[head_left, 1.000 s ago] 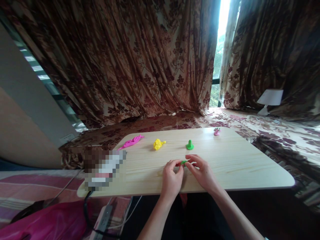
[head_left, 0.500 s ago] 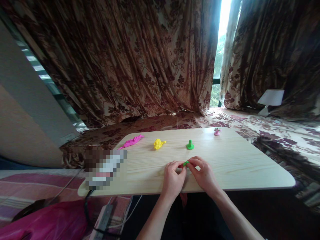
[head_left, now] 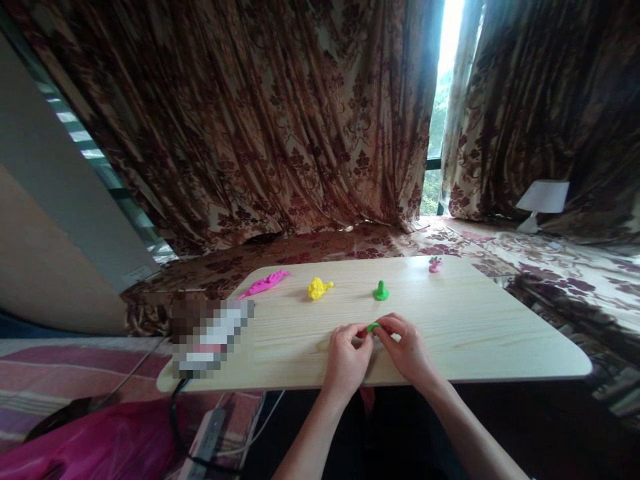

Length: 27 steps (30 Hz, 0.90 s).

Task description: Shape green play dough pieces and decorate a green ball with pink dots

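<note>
A double pinch near the front edge!

From my remote seat, patterned curtains (head_left: 280,120) fill the backdrop, and here's the pale wooden tabletop (head_left: 475,333), stretched wide beneath them. Over at its left edge, toward the front corner, I've got a pixelated patch (head_left: 215,340); what it covers, I can't tell.

Now my two hands! Left hand (head_left: 349,353) and right hand (head_left: 407,343) come in over the middle of the front edge, tips meeting, and in each the grip is thumb against finger, pinching the same piece.

Behind them, a long magenta piece (head_left: 265,283) slants by the rear left corner. Next, a lumpy yellow piece (head_left: 317,289), inside the rear edge; then a green stub on a round base (head_left: 381,291), upright, just beyond my fingers. A little pink piece (head_left: 435,265) sits near the rear right corner.

Smallest of all: the green bit (head_left: 373,327) between my fingertips, partly hidden!
</note>
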Each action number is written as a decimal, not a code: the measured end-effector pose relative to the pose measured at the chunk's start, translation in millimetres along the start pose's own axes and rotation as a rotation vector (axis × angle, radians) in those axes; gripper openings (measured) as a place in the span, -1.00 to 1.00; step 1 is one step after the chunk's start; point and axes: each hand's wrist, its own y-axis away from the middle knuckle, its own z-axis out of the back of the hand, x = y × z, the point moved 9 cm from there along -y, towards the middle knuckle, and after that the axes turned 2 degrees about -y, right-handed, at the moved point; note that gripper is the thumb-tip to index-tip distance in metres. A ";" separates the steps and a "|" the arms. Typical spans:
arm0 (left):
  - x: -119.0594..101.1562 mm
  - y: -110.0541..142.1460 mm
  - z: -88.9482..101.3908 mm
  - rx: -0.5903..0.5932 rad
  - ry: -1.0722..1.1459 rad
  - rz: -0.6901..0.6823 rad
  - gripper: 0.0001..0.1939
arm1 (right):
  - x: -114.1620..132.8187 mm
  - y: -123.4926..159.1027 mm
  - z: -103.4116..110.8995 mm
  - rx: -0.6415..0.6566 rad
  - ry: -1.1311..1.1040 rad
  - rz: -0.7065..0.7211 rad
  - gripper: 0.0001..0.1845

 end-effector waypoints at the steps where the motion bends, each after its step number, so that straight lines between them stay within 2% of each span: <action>1: 1.4 -0.5 0.4 -0.003 0.005 0.009 -0.83 | 0.0 -0.4 -0.4 0.000 -0.005 0.001 -0.87; 6: 4.3 -0.8 1.9 -0.006 0.039 0.033 -0.82 | -1.9 -1.4 -1.7 -0.008 -0.027 -0.005 -0.87; 13: -4.5 -0.1 2.9 -0.010 0.052 -0.016 -0.85 | 2.2 1.4 2.3 -0.015 -0.008 0.008 -0.88; 21: -1.8 0.2 1.7 0.007 0.044 -0.027 -0.85 | 3.9 0.9 0.9 -0.008 -0.015 0.020 -0.83; 27: -5.3 0.6 -0.5 0.031 0.037 -0.038 -0.88 | 8.1 1.4 3.9 -0.017 -0.013 0.032 -0.86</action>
